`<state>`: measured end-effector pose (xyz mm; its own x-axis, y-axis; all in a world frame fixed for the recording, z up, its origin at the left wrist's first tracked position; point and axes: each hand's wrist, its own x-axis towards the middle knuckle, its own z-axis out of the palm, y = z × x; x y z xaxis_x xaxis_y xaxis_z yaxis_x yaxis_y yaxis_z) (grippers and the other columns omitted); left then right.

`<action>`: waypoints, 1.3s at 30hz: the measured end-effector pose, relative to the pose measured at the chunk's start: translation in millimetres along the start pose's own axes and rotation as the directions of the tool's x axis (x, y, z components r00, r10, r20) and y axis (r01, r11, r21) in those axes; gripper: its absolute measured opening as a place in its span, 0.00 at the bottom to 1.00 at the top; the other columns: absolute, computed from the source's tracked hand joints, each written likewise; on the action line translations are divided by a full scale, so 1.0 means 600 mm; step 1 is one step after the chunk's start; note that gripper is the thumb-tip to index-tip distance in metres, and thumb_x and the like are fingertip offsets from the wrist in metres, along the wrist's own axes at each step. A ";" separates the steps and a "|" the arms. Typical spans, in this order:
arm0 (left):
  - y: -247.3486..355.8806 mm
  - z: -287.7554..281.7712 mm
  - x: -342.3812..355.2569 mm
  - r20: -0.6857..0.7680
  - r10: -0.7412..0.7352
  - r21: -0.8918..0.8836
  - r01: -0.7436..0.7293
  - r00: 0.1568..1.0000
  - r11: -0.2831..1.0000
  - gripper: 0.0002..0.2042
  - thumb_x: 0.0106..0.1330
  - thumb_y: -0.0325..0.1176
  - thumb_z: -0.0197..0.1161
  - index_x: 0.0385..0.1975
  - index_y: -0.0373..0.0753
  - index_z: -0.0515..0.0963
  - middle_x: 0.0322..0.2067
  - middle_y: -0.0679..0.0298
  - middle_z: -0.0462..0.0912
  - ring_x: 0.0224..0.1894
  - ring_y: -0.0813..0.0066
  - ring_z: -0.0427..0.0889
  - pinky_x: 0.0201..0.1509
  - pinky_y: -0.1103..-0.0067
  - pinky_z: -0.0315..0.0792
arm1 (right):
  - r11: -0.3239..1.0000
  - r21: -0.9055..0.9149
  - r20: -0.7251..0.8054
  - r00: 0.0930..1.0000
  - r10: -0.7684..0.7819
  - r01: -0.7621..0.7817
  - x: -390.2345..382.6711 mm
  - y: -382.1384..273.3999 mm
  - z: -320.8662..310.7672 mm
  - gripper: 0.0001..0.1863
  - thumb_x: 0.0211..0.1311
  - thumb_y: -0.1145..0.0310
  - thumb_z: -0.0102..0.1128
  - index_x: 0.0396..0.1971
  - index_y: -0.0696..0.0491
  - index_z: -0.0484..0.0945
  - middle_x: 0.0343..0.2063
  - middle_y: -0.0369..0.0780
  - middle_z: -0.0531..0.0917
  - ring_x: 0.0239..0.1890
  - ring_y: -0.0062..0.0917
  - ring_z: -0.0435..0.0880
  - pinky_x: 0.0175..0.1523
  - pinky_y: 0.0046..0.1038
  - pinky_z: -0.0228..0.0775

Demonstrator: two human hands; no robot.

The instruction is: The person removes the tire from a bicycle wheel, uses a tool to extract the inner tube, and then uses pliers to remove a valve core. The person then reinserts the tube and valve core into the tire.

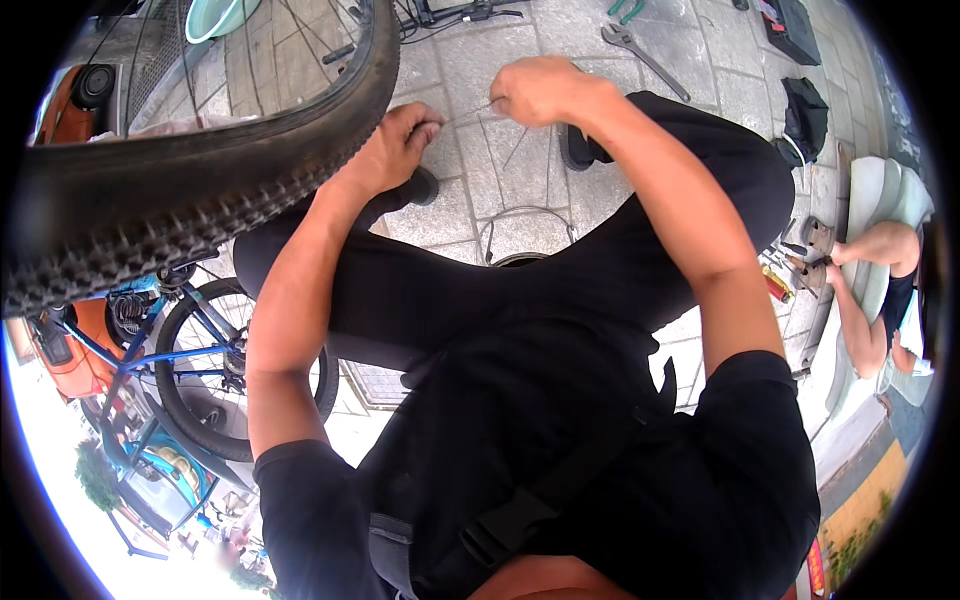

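A big knobby bicycle tyre [200, 170] on a spoked wheel curves across the upper left. My left hand [400, 140] rests against the tyre's inner edge with its fingers curled, pinching one end of a thin metal wire [470, 110]. My right hand [535, 90] is closed on the other end of that wire, just right of the left hand. Both hands hover over grey paving stones [470, 170], above my knees in black trousers. A loop of thin cable [525, 215] lies on the stones between my feet.
A large adjustable wrench [640, 55] and green-handled pliers [625, 10] lie on the pavement at the top. A black bag [805, 115] lies at the right. Another person's leg and sandalled foot [860, 250] show at the right edge. A blue bicycle [190, 350] stands at the lower left.
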<state>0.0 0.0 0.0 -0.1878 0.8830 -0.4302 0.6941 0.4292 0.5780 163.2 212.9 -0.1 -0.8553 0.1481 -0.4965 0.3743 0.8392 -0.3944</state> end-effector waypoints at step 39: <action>0.048 -0.030 0.049 0.301 0.046 0.139 -0.091 0.952 0.986 0.21 0.65 0.32 0.68 0.57 0.37 0.76 0.41 0.55 0.83 0.45 0.51 0.82 0.47 0.63 0.74 | 0.445 0.450 0.294 0.599 0.745 -0.775 0.131 0.192 0.512 0.18 0.63 0.71 0.55 0.49 0.60 0.85 0.53 0.55 0.84 0.58 0.47 0.83 0.62 0.41 0.76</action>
<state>2.0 41.8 16.5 0.0623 0.8035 -0.5920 0.7979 0.3162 0.5131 249.0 160.5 -322.1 -0.1277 0.5606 -0.8182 0.9901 0.0232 -0.1386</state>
